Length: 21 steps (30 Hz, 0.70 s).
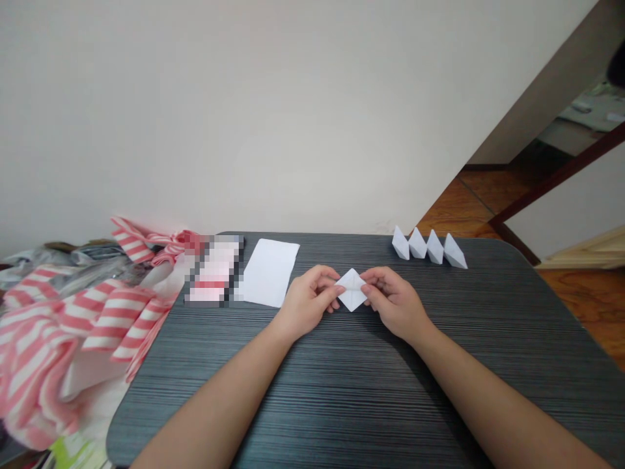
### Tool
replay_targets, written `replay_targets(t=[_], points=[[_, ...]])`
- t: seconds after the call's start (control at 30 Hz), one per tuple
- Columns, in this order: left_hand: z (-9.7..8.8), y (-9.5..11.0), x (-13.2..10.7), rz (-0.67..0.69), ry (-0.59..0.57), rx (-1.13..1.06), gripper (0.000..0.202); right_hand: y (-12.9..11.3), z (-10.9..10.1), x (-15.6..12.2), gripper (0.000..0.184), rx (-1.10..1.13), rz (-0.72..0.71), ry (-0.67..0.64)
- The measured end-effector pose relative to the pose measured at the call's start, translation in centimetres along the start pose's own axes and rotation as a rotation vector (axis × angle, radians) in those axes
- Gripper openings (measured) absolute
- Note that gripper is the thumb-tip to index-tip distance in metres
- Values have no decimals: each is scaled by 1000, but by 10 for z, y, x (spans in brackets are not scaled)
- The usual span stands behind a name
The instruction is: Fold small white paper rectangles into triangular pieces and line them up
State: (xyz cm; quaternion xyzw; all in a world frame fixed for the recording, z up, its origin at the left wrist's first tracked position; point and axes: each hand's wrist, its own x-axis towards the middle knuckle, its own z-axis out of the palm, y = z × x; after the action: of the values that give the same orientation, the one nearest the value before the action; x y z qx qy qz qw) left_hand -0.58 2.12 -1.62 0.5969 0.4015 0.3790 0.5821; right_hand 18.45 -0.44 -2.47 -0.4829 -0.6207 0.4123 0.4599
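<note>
A small white folded paper (pixel 351 291) shaped like a diamond is held up just above the dark table, with crease lines crossing its middle. My left hand (pixel 312 296) pinches its left corner between thumb and fingers. At the opposite corner, my right hand (pixel 390 299) grips it the same way, thumb on the near face. Behind my right hand, several folded white paper boats (pixel 433 247) stand in a slanting row. To the left of my hands lies a stack of white paper sheets (pixel 266 272).
The dark wood-grain table (pixel 312 404) meets a pale wall (pixel 293 117) at its back edge. A pixelated pink-and-white item (pixel 215 270) lies at the table's left. Red-and-white striped cloth (pixel 117 312) is heaped beside that edge. Wooden floor (pixel 488 195) shows at right.
</note>
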Motion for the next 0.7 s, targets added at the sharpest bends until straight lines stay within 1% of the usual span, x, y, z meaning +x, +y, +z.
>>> replay_targets(t=[0.07,0.1,0.2,0.33,0.5,0.7], points=[[0,1,0,-7,-15,18,37,0,-1,0,16,-9,-6,-2],[-1,1,0,-13,-27,35,39,0,-1,0,18,-17,-10,0],[-2,3,0,-33,-45,75,34,1,-3,1,26,-43,-27,4],[-2,4,0,-52,-11,72,33,-1,-4,2,33,-95,0,-39],[-2,2,0,-24,-9,90,31,-9,-6,2,23,-191,61,-112],[-2,1,0,-3,-28,152,29,-13,-6,2,19,-200,114,-99]])
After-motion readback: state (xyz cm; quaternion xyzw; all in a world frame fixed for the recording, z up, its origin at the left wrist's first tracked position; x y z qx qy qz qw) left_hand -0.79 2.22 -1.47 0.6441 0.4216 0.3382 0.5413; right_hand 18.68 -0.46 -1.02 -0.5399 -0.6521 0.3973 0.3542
